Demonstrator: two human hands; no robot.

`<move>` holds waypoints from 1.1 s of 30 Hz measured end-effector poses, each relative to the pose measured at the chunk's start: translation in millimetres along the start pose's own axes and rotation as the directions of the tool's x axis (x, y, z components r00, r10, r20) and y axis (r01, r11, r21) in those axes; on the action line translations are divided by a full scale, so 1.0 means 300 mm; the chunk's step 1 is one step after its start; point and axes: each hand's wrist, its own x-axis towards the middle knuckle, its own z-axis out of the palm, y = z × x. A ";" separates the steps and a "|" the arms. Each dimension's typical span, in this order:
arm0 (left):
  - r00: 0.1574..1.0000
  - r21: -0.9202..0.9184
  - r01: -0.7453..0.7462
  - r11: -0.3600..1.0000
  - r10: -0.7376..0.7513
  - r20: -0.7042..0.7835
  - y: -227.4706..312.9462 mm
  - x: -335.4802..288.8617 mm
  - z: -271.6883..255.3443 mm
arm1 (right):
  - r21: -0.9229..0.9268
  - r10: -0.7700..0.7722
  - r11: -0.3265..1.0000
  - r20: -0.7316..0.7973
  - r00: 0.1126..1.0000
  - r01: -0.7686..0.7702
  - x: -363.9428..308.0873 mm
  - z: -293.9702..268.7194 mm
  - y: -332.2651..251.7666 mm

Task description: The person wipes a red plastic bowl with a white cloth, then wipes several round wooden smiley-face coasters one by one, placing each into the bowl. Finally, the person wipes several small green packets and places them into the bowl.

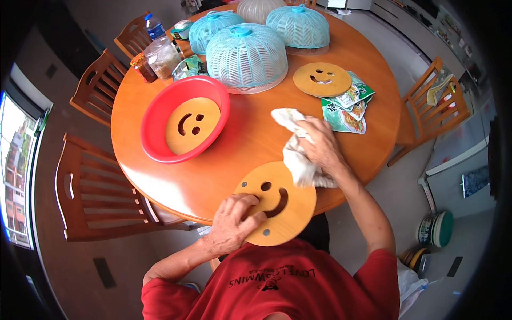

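Note:
A round wooden trivet (290, 205) with smiley-face cutouts and small grey dots sits at the table's near edge, partly over my lap. My left hand (233, 221) is closed on its left side, the fingers at an eye cutout. In my right hand (320, 144) is a crumpled whitish cloth (298, 160), its lower end against the trivet's upper right rim. A second smiley trivet (178, 128) lies inside a red plastic basin (152, 125) to the left. Farther right, a third smiley trivet (309, 85) rests partly on some green food packets (341, 120).
Blue mesh food covers (246, 58) stand at the back of the round wooden table (256, 130). Glass jars (161, 57), an orange-filled jar (143, 68) and a water bottle (154, 28) are at the far left. Wooden chairs (101, 192) surround the table; a bucket (434, 229) is on the floor, right.

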 end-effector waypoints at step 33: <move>0.647 -0.921 0.162 -0.355 -0.666 0.370 -0.207 0.260 0.142 | -0.075 -0.450 0.892 -0.224 0.865 0.445 0.033 0.155 -0.288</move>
